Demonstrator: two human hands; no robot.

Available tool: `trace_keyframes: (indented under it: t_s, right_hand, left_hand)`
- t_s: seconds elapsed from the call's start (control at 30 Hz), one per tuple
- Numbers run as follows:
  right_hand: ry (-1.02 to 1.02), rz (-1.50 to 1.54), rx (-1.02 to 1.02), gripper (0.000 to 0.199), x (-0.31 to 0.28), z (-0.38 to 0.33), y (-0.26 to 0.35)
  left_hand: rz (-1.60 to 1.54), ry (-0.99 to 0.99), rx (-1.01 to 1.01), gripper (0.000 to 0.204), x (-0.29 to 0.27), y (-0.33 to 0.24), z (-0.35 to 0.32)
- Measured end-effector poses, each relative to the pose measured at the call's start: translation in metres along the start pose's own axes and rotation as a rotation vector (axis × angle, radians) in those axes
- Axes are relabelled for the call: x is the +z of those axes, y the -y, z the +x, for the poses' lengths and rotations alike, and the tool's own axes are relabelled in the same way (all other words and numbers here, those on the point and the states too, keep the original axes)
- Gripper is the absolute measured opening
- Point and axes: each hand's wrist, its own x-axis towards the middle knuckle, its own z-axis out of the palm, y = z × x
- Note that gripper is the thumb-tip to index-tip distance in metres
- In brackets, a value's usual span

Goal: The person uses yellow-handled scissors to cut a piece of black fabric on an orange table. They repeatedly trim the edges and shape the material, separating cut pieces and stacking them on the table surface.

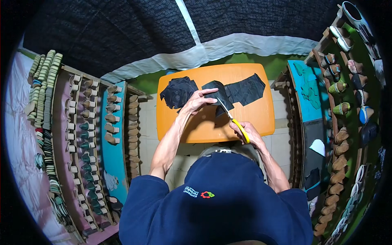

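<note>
My left hand (197, 101) pinches a black piece of thin sheet material (219, 90) between thumb and fingers, holding it above the orange table. Yellow-handled scissors (241, 127) are gripped in my right hand (250, 133), with the blades pointing up and left against the held piece. How far the blades are apart is too small to tell. To the left of my left hand lies a heap of black cut pieces (178, 92). On the right, more flat black pieces (247, 90) lie spread and partly overlapping, just beyond the scissors.
The orange table (171, 128) has rounded corners. Wooden racks (99, 163) with rows of shoe lasts and soles stand on the left. At the right, a rack with shoes (339, 153) stands beside a blue board (304, 92). A dark patterned curtain (122, 36) hangs behind.
</note>
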Motion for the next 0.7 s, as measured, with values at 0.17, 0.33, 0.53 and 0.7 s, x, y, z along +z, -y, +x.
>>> trace_keyframes:
  t_s: [0.17, 0.33, 0.53, 0.7]
  right_hand:
    - [0.019, 0.011, 0.003, 0.052, 0.002, 0.003, -0.007]
    - [-0.020, -0.008, 0.034, 0.055, 0.002, 0.000, -0.008]
    - [-0.008, -0.008, 0.027, 0.050, -0.002, -0.003, -0.009]
    - [-0.025, -0.015, 0.044, 0.049, -0.004, -0.002, -0.009]
  left_hand:
    - [0.018, 0.013, 0.019, 0.065, 0.026, -0.014, -0.011]
    - [0.014, 0.024, 0.007, 0.072, 0.030, -0.006, -0.011]
    - [-0.052, 0.044, 0.073, 0.069, 0.017, 0.026, 0.003]
    - [-0.203, 0.048, 0.038, 0.062, 0.019, 0.014, 0.004]
